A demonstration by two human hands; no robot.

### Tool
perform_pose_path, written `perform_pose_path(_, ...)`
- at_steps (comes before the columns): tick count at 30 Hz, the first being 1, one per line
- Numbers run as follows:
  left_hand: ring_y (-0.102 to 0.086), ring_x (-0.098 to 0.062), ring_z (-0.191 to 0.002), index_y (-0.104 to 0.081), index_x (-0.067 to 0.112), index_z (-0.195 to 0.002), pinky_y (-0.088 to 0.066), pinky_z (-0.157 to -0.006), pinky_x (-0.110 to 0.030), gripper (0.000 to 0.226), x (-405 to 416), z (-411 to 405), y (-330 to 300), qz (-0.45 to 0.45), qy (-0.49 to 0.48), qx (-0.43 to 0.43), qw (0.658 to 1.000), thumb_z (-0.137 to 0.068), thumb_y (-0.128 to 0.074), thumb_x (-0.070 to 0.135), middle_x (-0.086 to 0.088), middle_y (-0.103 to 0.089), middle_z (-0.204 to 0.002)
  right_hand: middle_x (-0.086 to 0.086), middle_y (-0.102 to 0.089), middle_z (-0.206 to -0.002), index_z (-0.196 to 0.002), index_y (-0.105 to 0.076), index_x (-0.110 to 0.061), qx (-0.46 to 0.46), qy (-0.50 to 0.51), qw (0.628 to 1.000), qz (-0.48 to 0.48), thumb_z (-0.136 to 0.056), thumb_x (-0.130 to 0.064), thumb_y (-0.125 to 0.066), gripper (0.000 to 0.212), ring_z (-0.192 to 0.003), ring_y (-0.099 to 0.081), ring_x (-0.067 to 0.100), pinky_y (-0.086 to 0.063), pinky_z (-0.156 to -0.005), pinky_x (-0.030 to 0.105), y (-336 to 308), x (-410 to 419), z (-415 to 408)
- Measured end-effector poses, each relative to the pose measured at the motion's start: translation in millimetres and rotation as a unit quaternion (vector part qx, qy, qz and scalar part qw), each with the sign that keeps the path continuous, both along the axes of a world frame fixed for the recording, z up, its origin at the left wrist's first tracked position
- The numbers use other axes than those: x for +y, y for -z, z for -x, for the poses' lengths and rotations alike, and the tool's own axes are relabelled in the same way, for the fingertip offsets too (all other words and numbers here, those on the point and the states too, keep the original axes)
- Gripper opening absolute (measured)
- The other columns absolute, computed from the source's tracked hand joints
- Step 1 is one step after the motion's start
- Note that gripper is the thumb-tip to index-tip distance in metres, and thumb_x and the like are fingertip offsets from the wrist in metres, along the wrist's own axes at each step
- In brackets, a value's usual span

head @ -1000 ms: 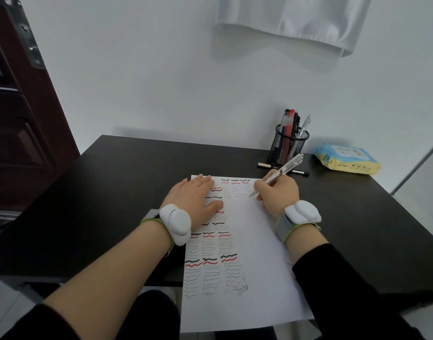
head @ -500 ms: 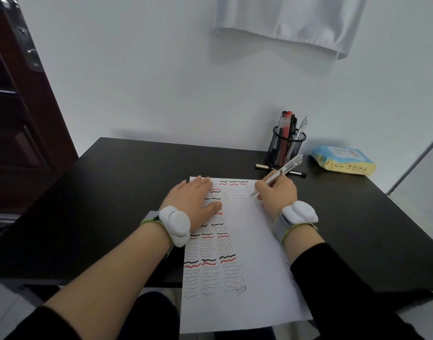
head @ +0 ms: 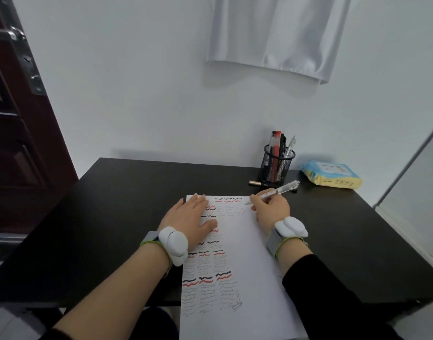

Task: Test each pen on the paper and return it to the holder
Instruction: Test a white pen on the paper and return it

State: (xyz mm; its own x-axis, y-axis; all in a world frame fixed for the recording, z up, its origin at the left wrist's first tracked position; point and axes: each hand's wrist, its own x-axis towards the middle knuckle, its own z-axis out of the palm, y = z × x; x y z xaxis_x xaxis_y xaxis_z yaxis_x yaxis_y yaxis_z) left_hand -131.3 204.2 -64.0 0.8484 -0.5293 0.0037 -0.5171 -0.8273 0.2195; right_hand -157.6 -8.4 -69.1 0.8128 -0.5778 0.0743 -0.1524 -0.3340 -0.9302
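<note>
- The right hand [head: 271,209] pinches a clear pen [head: 274,192] with curled fingers. Its tip is at the far right part of the paper [head: 244,266].
- The left hand [head: 188,217] lies flat with straight fingers, pressing the paper down.
- The pen looks light, stiff and smooth, so hold it low, near the tip.
- The paper is thin and could slide.
- The holder [head: 275,165] stands far right on the table [head: 112,217], with more pens inside.

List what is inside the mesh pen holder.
The mesh pen holder holds several upright pens: a red one, dark ones and a clear one. Their lower ends are hard to make out through the mesh, so an exact count is uncertain.
</note>
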Motion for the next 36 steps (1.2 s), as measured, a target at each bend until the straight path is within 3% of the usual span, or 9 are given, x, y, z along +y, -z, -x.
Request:
perform_pose_path(5,0.0,-0.009,-0.147,-0.011,0.021,-0.154,-0.001,-0.121,-0.03,0.068,0.8,0.5,-1.0,-0.005,0.003,0.013,1.0,-0.098,-0.029,0.055,0.007,-0.005,-0.161,0.003,-0.063,-0.072,-0.087,-0.063,-0.016,-0.017,-0.001,0.999,-0.035,-0.084,-0.021,-0.073,0.012,-0.064,-0.058,0.017,-0.052,-0.072,0.035,2.0,-2.3,-2.1)
perform_pose_path(8,-0.002,-0.011,-0.148,-0.013,0.02,-0.153,-0.002,-0.119,-0.03,0.067,1.1,2.3,-3.4,0.001,0.001,0.018,1.0,-0.098,-0.032,0.053,0.006,-0.007,-0.161,0.004,-0.06,-0.068,-0.091,-0.063,-0.007,-0.033,-0.006,0.998,-0.045,-0.084,-0.023,-0.074,0.02,-0.061,-0.054,0.018,-0.047,-0.068,0.033,1.7,-4.9,-3.2)
perform_pose_path(10,-0.003,-0.01,-0.148,-0.013,0.02,-0.153,-0.001,-0.118,-0.028,0.067,1.5,2.1,-3.0,0.008,-0.001,0.02,1.0,-0.098,-0.033,0.053,0.007,-0.007,-0.161,0.003,-0.058,-0.065,-0.087,-0.063,-0.007,-0.03,-0.005,0.999,-0.044,-0.088,-0.028,-0.069,0.022,-0.058,-0.053,0.016,-0.043,-0.067,0.03,0.7,-4.4,-3.2)
perform_pose_path(13,-0.002,-0.008,-0.147,-0.013,0.021,-0.154,0.001,-0.117,-0.026,0.067,1.1,2.1,-3.4,0.018,0.005,0.021,1.0,-0.098,-0.033,0.052,0.009,-0.005,-0.161,0.001,-0.055,-0.054,-0.068,-0.059,-0.01,-0.03,0.007,0.997,-0.068,-0.096,-0.04,-0.053,0.042,-0.053,-0.051,0.017,-0.044,-0.064,0.032,-3.0,-1.4,0.0)
perform_pose_path(16,-0.003,-0.008,-0.147,-0.015,0.023,-0.153,0.0,-0.117,-0.027,0.066,0.8,3.3,-4.3,0.026,0.003,0.033,0.999,-0.098,-0.035,0.052,0.01,-0.008,-0.16,0.002,-0.051,-0.05,-0.068,-0.061,-0.01,-0.07,0.014,0.986,-0.152,-0.101,-0.044,-0.041,0.051,-0.047,-0.046,0.016,-0.04,-0.051,0.028,-6.4,3.1,4.4)
perform_pose_path(20,-0.009,-0.01,-0.147,-0.024,0.023,-0.151,-0.003,-0.12,-0.029,0.06,-1.6,-1.5,-13.9,0.046,-0.005,0.049,0.998,-0.098,-0.04,0.047,0.006,-0.018,-0.159,0.003,-0.048,-0.05,-0.068,-0.062,-0.009,-0.077,0.003,0.982,-0.174,-0.101,-0.047,-0.037,0.056,-0.045,-0.042,0.014,-0.035,-0.047,0.027,-9.1,3.2,5.9)
perform_pose_path(26,-0.021,-0.017,-0.145,-0.044,0.03,-0.14,-0.014,-0.118,-0.033,0.048,-18.7,-2.6,-34.2,0.102,-0.009,0.071,0.992,-0.095,-0.048,0.045,0.004,-0.029,-0.156,0.002,-0.047,-0.049,-0.061,-0.053,-0.011,-0.057,-0.005,0.983,-0.176,-0.101,-0.05,-0.035,0.058,-0.044,-0.038,0.014,-0.034,-0.047,0.026,-9.8,4.2,5.8)
perform_pose_path(30,-0.032,-0.011,-0.139,-0.049,0.034,-0.135,-0.025,-0.112,-0.03,0.046,-33.6,0.3,-28.6,0.134,0.018,0.092,0.987,-0.092,-0.052,0.05,0.011,-0.038,-0.15,0.001,-0.048,-0.049,-0.058,-0.049,-0.011,-0.042,-0.013,0.988,-0.145,-0.1,-0.052,-0.033,0.061,-0.045,-0.041,0.014,-0.036,-0.052,0.027,-8.0,2.9,4.5)
perform_pose_path(36,-0.053,-0.009,-0.109,-0.062,0.029,-0.115,-0.041,-0.094,-0.025,0.032,-51.6,7.3,-26.4,0.186,0.01,0.09,0.978,-0.092,-0.052,0.049,0.011,-0.059,-0.117,-0.003,-0.049,-0.047,-0.05,-0.049,-0.017,-0.026,-0.018,0.992,-0.125,-0.099,-0.053,-0.035,0.063,-0.051,-0.044,0.017,-0.036,-0.065,0.035,-5.6,6.1,1.2)
